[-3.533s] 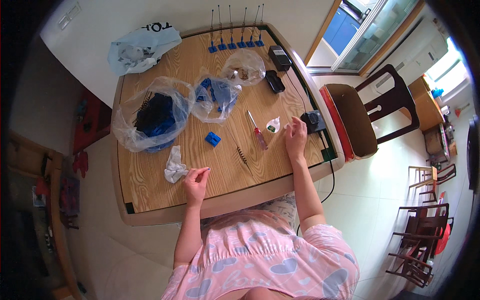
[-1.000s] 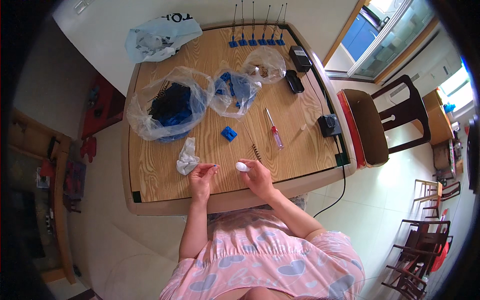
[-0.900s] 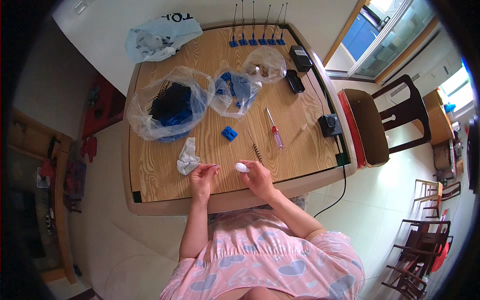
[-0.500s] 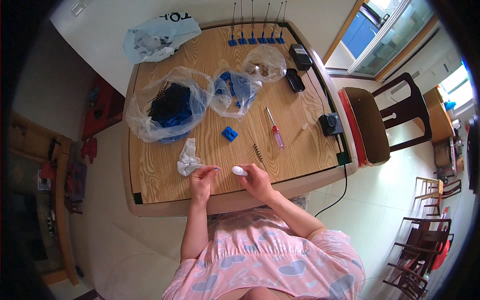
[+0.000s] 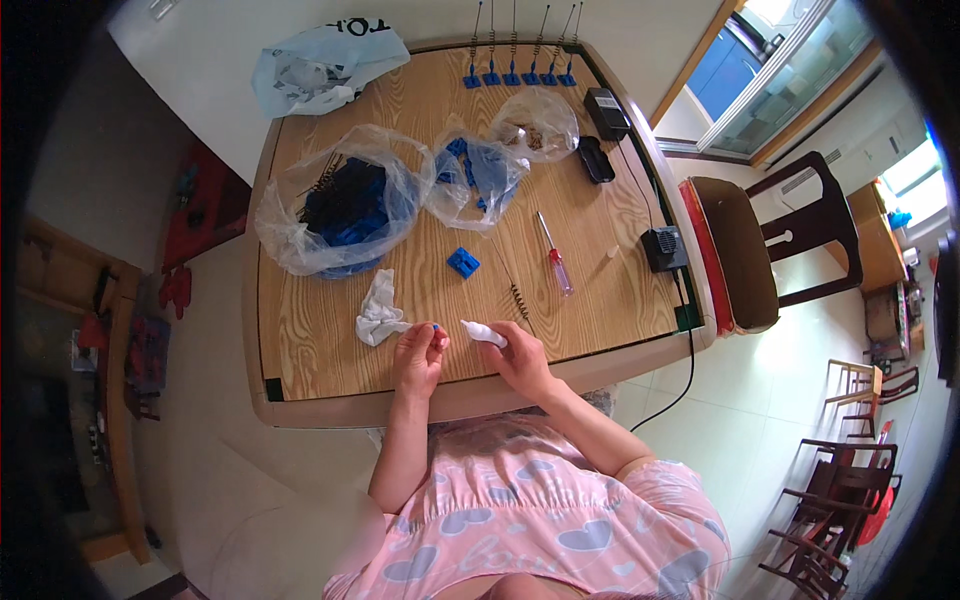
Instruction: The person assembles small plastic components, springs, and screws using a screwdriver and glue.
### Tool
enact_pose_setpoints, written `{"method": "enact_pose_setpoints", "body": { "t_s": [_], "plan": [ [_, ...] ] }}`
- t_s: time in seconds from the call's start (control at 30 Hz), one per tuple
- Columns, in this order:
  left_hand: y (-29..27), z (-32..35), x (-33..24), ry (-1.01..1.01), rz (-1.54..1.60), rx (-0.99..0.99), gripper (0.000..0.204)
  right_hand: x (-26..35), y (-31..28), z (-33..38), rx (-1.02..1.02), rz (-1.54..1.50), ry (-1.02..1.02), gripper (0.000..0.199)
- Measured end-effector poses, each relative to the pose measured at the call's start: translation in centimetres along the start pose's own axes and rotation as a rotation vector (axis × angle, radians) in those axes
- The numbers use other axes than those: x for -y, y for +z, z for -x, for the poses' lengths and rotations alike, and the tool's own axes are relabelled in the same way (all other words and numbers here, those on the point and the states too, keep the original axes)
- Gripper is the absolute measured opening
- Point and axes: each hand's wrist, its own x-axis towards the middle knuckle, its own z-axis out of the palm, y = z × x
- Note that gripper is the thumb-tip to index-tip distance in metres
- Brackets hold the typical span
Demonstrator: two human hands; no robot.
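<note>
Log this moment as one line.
left hand: pinching small blue piece | right hand: holding white bottle, nozzle pointing left | nearby: white tissue, blue block, coiled rod, screwdriver

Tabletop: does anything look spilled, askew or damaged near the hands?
No spill or damage stands out. Slightly untidy: a crumpled white tissue beside the left hand, and a loose spring lying slantwise by the right hand, unlike the six springs standing in blue bases.

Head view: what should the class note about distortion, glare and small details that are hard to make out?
Head view: dark corners, and the door frame leans; head view: the window is washed out white, with bright glare on the floor; head view: the blue piece in the left hand is too small to make out in detail.
</note>
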Motion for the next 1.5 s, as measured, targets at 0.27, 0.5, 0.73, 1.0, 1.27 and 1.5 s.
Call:
{"method": "enact_pose_setpoints", "body": {
  "t_s": [0.27,0.5,0.73,1.0,1.27,1.5],
  "plan": [
    [0.2,0.0,-0.1,0.0,0.011,0.058,0.008,-0.2,-0.2,-0.1,-0.053,0.109,-0.244,0.032],
    [1.4,-0.7,0.9,-0.079,0.173,0.147,0.008,0.6,-1.4,-0.8,-0.076,0.1,-0.22,0.029],
    [1.5,-1.7,1.8,-0.108,0.269,0.244,0.009,1.8,-3.3,-2.0,-0.043,0.112,-0.205,0.029],
    [0.8,-2.1,2.5,-0.101,0.212,0.253,0.01,2.4,-3.4,-1.5,0.001,0.136,-0.169,0.027],
    [0.6,-1.9,3.0,-0.107,0.23,0.182,0.009,2.8,-4.1,-1.4,0.058,0.16,-0.088,0.027],
    [0.8,-1.8,3.0,-0.11,0.195,0.125,0.007,3.5,-4.1,-1.7,0.064,0.171,-0.087,0.026]
  ]
}}
